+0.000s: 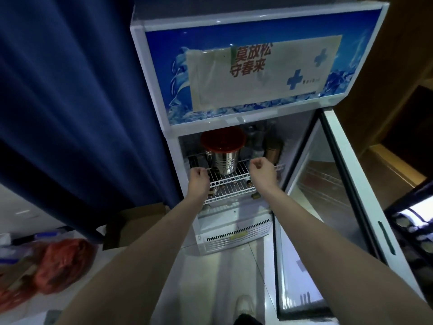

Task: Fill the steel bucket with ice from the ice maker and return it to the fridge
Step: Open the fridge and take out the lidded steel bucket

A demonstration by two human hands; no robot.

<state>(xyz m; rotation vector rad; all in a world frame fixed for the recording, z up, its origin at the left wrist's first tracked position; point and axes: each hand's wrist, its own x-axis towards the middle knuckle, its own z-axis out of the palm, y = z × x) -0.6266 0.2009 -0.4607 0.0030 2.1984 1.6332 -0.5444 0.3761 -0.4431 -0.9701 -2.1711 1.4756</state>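
At the centre of the frame, inside the open fridge (234, 127), the steel bucket (224, 163) stood upright on a white wire shelf (232, 178). It was shiny, with a small handle on its left side, and a red lid (222, 139) covered its top, so what it held could not be seen. To its right on the same shelf stood a brownish bottle (273, 151) and, behind it, some clear bottles too blurred to make out. Small items lay under the shelf, too dim to tell apart.

The left hand (199, 177) was just left of the bucket at the shelf's front edge, fingers curled; whether it touched the wire could not be told. The right hand (261, 166) was just right of the bucket, fingers curled into a loose fist, holding nothing.

The fridge door (339, 207) hung open at the right of the frame. A blue curtain (70, 90) filled the upper left, with a cardboard box (136, 221) below it and a red bag (63, 263) at the lower left.
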